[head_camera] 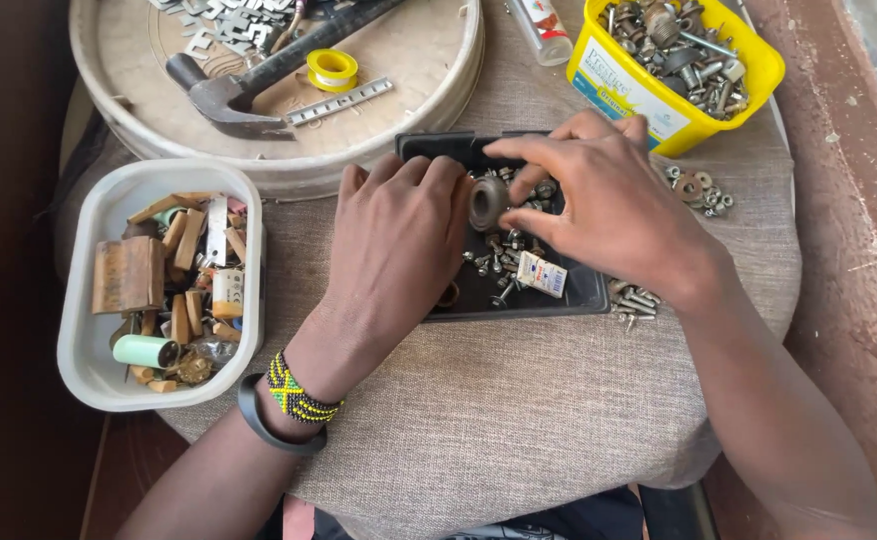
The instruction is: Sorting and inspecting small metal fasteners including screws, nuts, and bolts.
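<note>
We see the right hand (614, 205) pinching a grey round wheel-like part (488, 203) at its fingertips over the black tray (587, 290), disc on edge, with the left hand (399, 245) flat, fingers together, just left, touching it.

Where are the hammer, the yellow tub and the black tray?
hammer (227, 103), head view, on its metal head.
yellow tub (627, 92), head view, on its front wall.
black tray (437, 147), head view, on its back rim.

Left hand (396, 250) hides black tray (579, 292) left part; round tray (289, 165) and yellow tub (649, 110) cut off at top.
</note>
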